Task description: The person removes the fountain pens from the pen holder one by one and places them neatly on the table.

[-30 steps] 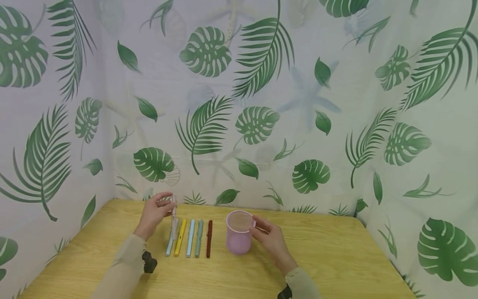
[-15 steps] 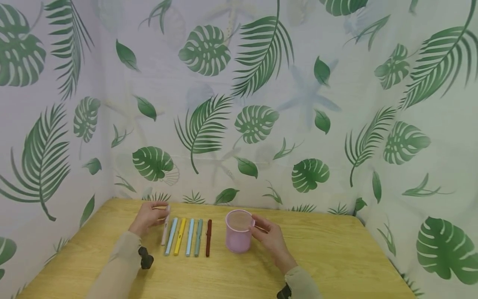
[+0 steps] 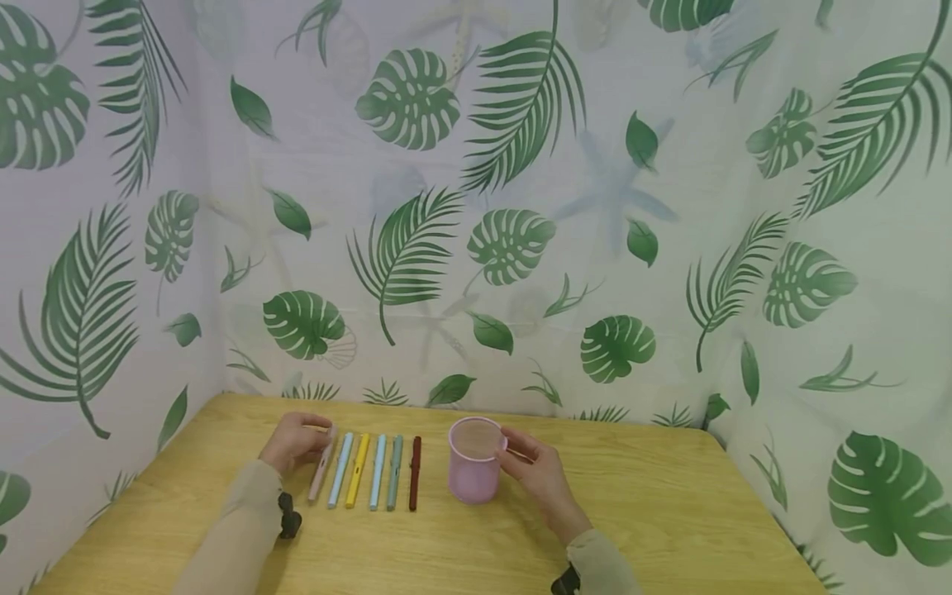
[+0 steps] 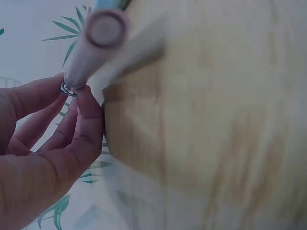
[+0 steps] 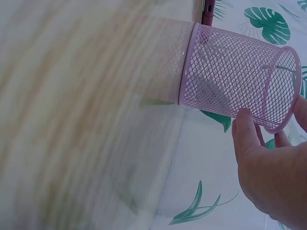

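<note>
At the left end of a row of pens, my left hand [image 3: 293, 442] pinches a pale pink pen [image 3: 320, 479] by its far end. In the left wrist view thumb and fingertips close on that pen [image 4: 93, 52] at a metal ring, its round end toward the camera. Whether the pen lies fully on the table cannot be told. To its right lie a light blue pen [image 3: 340, 471] and a yellow pen [image 3: 358, 471]. My right hand [image 3: 546, 487] holds the upright pink mesh pen holder [image 3: 474, 483] at its right side, thumb on the mesh [image 5: 230, 72] and fingers near the rim.
Another light blue pen [image 3: 378, 473], a grey-green pen [image 3: 395, 473] and a dark red pen [image 3: 415, 473] continue the row toward the holder. All this is on a wooden table [image 3: 446, 549], backed by a leaf-patterned curtain [image 3: 416, 372].
My left hand has brought the pink pen down and leftward, from above the first blue pen to the table beside it. The right hand and pen holder have stayed in place.
</note>
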`<action>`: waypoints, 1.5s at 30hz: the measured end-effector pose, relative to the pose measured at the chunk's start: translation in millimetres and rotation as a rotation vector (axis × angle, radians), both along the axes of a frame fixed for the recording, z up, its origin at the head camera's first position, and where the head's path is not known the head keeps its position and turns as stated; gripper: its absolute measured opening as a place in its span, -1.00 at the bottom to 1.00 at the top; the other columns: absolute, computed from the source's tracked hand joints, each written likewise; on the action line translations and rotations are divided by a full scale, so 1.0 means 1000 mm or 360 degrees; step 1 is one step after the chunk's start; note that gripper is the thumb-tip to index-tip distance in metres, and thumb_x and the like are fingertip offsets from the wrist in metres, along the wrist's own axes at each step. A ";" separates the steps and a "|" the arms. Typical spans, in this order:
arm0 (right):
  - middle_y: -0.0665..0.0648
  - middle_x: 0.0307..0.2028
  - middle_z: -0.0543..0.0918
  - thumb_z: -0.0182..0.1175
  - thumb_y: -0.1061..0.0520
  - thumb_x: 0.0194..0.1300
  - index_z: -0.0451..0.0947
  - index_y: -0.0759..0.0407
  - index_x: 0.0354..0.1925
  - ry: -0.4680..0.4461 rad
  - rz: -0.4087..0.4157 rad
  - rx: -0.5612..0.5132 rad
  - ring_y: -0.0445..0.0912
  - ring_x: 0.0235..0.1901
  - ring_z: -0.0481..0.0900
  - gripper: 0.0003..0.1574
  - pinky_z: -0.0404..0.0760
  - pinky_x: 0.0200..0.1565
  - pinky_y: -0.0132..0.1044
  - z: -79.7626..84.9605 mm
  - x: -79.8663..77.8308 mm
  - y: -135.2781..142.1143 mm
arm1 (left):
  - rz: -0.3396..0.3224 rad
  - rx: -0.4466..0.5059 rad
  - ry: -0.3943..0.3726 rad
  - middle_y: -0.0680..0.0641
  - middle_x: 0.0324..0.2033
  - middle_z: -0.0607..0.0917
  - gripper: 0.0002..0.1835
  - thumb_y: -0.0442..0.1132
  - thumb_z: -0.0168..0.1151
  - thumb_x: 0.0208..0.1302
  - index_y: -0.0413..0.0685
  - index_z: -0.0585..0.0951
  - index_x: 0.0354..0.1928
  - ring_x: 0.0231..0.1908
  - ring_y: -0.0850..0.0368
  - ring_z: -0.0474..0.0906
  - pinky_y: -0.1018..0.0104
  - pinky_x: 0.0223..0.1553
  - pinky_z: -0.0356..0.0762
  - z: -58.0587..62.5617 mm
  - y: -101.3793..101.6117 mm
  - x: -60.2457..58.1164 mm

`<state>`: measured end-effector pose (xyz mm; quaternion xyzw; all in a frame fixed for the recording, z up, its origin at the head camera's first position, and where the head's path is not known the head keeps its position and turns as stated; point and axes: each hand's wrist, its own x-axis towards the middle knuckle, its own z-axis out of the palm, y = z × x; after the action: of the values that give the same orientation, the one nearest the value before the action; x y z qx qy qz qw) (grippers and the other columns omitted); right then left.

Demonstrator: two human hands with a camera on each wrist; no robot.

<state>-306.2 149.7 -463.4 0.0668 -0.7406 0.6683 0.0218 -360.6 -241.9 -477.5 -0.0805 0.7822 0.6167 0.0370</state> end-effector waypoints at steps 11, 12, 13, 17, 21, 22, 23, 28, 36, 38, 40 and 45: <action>0.41 0.21 0.52 0.22 0.22 0.36 0.43 0.30 0.29 0.0004 0.0015 0.0012 0.20 0.17 0.55 -0.43 0.62 0.09 -0.16 0.001 0.001 -0.002 | 0.0107 -0.0411 0.0041 -0.31 -0.27 0.68 -0.78 -0.50 0.30 0.14 -0.48 0.65 -0.16 -0.44 0.12 0.60 0.34 -0.43 0.63 0.003 0.008 0.003; 0.42 0.21 0.51 0.22 0.22 0.36 0.42 0.31 0.29 0.0005 0.0018 0.0011 0.20 0.16 0.55 -0.43 0.63 0.09 -0.16 0.001 0.001 -0.002 | 0.0115 -0.0435 0.0028 -0.28 -0.30 0.69 -0.79 -0.49 0.31 0.13 -0.47 0.66 -0.18 -0.45 0.13 0.60 0.34 -0.44 0.63 0.004 0.008 0.003; 0.42 0.21 0.52 0.22 0.23 0.36 0.43 0.31 0.29 -0.0002 0.0017 0.0004 0.19 0.16 0.55 -0.44 0.63 0.09 -0.17 0.001 0.001 -0.002 | 0.0116 -0.0456 0.0018 -0.27 -0.32 0.70 -0.79 -0.48 0.32 0.13 -0.47 0.66 -0.18 -0.47 0.14 0.59 0.35 -0.45 0.63 0.004 0.007 0.004; 0.44 0.21 0.51 0.22 0.23 0.35 0.42 0.33 0.29 0.0006 0.0018 -0.0019 0.19 0.16 0.56 -0.43 0.64 0.07 -0.18 0.001 0.001 -0.003 | 0.0107 -0.0398 -0.0035 -0.21 -0.37 0.71 -0.74 -0.45 0.33 0.15 -0.50 0.65 -0.14 -0.50 0.17 0.60 0.33 -0.47 0.65 0.004 0.002 0.007; 0.43 0.20 0.52 0.24 0.22 0.34 0.42 0.33 0.29 0.0011 0.0007 -0.0033 0.19 0.16 0.55 -0.42 0.64 0.07 -0.19 0.001 0.000 -0.003 | 0.0077 -0.0251 -0.0083 -0.16 -0.38 0.70 -0.70 -0.47 0.29 0.19 -0.53 0.60 -0.05 -0.47 0.17 0.61 0.30 -0.43 0.67 0.003 -0.002 0.007; 0.43 0.20 0.52 0.24 0.22 0.34 0.43 0.33 0.28 0.0010 0.0006 -0.0028 0.19 0.16 0.55 -0.43 0.63 0.08 -0.19 0.001 -0.001 -0.003 | 0.0079 -0.0231 -0.0099 -0.14 -0.39 0.70 -0.70 -0.47 0.29 0.20 -0.52 0.60 -0.04 -0.47 0.17 0.61 0.30 -0.43 0.67 0.003 -0.003 0.007; 0.43 0.20 0.52 0.23 0.22 0.35 0.42 0.33 0.29 0.0011 0.0010 -0.0024 0.20 0.16 0.55 -0.42 0.63 0.08 -0.18 0.001 -0.001 -0.003 | 0.0073 -0.0220 -0.0106 -0.13 -0.41 0.69 -0.69 -0.47 0.27 0.21 -0.54 0.59 -0.03 -0.47 0.17 0.61 0.30 -0.43 0.67 0.003 -0.004 0.007; 0.43 0.20 0.52 0.24 0.21 0.34 0.43 0.34 0.28 0.0001 0.0010 -0.0015 0.20 0.16 0.56 -0.42 0.63 0.09 -0.18 0.001 0.000 -0.004 | 0.0105 -0.0213 -0.0156 -0.06 -0.46 0.68 -0.71 -0.46 0.27 0.22 -0.51 0.60 -0.04 -0.49 0.20 0.59 0.33 -0.45 0.66 0.002 -0.005 0.006; 0.41 0.18 0.54 0.25 0.22 0.33 0.44 0.35 0.26 0.0029 -0.0007 -0.0020 0.17 0.14 0.57 -0.44 0.64 0.04 -0.24 0.001 0.003 -0.007 | 0.0148 -0.0214 -0.0185 -0.07 -0.44 0.66 -0.67 -0.43 0.24 0.25 -0.48 0.55 0.03 -0.48 0.20 0.57 0.33 -0.45 0.65 0.001 -0.007 0.008; 0.41 0.18 0.54 0.25 0.24 0.33 0.45 0.37 0.24 0.0059 -0.0009 -0.0025 0.19 0.16 0.55 -0.45 0.64 0.04 -0.27 0.001 0.003 -0.007 | 0.0172 -0.0220 -0.0191 -0.08 -0.42 0.63 -0.64 -0.39 0.22 0.26 -0.46 0.52 0.06 -0.48 0.19 0.56 0.33 -0.45 0.64 0.002 -0.008 0.008; 0.42 0.17 0.53 0.24 0.25 0.33 0.44 0.39 0.23 0.0089 -0.0010 -0.0028 0.20 0.17 0.54 -0.46 0.64 0.04 -0.29 0.002 0.004 -0.007 | 0.0184 -0.0224 -0.0179 -0.10 -0.41 0.61 -0.61 -0.35 0.20 0.30 -0.44 0.48 0.10 -0.48 0.18 0.54 0.33 -0.46 0.62 0.004 -0.007 0.009; 0.46 0.17 0.52 0.22 0.25 0.35 0.37 0.42 0.28 0.0088 -0.0013 -0.0072 0.17 0.13 0.57 -0.42 0.66 0.02 -0.21 0.002 0.004 -0.007 | 0.0219 -0.0284 -0.0042 -0.22 -0.28 0.61 -0.55 -0.29 0.21 0.32 -0.44 0.45 0.16 -0.49 0.14 0.53 0.31 -0.49 0.55 0.010 -0.003 0.015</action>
<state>-302.2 142.7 -461.5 0.0818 -0.7246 0.6827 0.0466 -345.2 -244.5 -467.3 -0.1451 0.8262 0.5444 -0.0023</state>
